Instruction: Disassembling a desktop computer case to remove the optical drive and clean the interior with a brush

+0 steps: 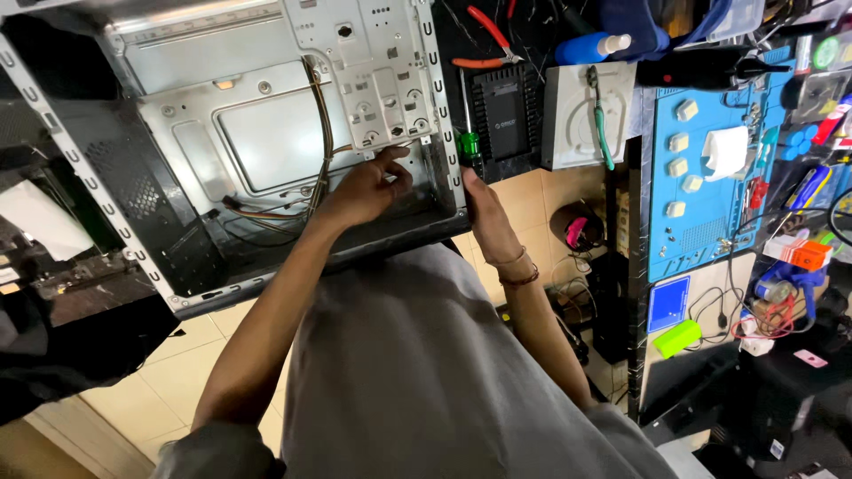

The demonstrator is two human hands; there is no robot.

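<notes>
Open metal computer case (266,133) lies tilted across the upper left, side panel off, bare grey tray inside, black perforated frame along its lower edge. Left hand (368,188) sits inside the case near its right end, fingers curled together with the tips pinched at the bottom edge of the pale drive cage (382,71); what they pinch is too small to tell. A bundle of coloured cables (319,142) runs down just beside that hand. Right hand (486,217) is outside the case, palm against the case's right corner edge, fingers wrapped round the rim and mostly hidden, so gripping the case wall; a bracelet shows at the wrist. A green-handled screwdriver (469,142) stands just above the right hand, touching or nearly so, cannot tell which. Beside it a black ribbed rectangular box (506,115), then a white square box (581,115) with teal-handled pliers (602,124) lying across it. Red-handled pliers (488,31) and a blue bottle with white cap (590,46) sit higher up. Far right, a blue work mat (701,195) holds small white blocks and a folded white paper (726,151). Below it a small blue square label (667,303), a bright green rectangular block (677,337), an orange box (808,255). Grey shirt fills the bottom centre.
</notes>
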